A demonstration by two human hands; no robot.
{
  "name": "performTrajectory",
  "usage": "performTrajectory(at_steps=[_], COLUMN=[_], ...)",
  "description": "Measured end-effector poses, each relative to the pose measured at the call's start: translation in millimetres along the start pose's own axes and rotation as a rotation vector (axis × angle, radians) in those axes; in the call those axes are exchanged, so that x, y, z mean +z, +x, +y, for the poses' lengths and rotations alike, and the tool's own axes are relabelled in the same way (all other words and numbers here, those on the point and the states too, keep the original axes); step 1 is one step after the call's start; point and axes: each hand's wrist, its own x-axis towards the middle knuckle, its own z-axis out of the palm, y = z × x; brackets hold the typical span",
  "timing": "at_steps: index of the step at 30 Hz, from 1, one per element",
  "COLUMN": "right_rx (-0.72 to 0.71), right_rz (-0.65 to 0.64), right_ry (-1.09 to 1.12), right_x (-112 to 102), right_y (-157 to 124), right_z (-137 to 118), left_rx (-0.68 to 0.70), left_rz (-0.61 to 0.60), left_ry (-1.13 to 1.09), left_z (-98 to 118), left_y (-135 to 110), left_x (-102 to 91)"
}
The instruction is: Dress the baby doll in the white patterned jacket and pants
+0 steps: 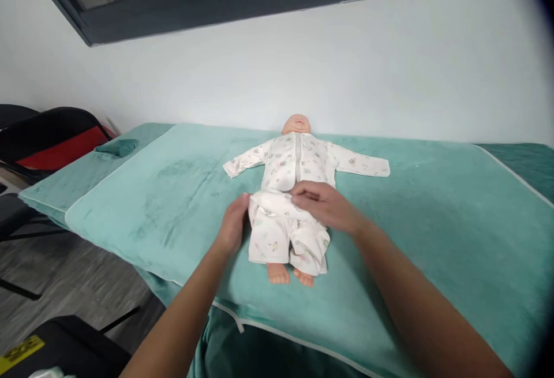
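Observation:
A baby doll point(296, 124) lies on its back, head toward the wall and bare feet toward me. It wears a white printed jacket point(283, 161) with its sleeves spread to both sides. White printed trousers point(270, 239) cover its legs, their waistband folded over. My left hand point(234, 221) is at the left edge of the waistband, fingers closed against the cloth. My right hand point(318, 202) pinches the waistband near its middle, just below the jacket hem. The fingertips of both hands are partly hidden.
The doll rests on a bed with a green cover point(173, 193), which has a face hole point(119, 147) at its left end. Behind it stand a white wall point(303, 66) and a dark window frame point(194, 3). Black chairs point(56, 135) are at the left, and a black seat point(73, 343) is at lower left.

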Motion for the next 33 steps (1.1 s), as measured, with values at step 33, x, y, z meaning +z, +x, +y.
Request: performTrajectory(at_steps=[33], right_rx=[0.206], right_rz=[0.527], right_ry=[-0.216], right_x=[-46], right_y=[-49], right_z=[66], left_rx=[-0.006], left_rz=[-0.069], left_ry=[0.12], left_z=[-11], left_y=[3], left_x=[2.8])
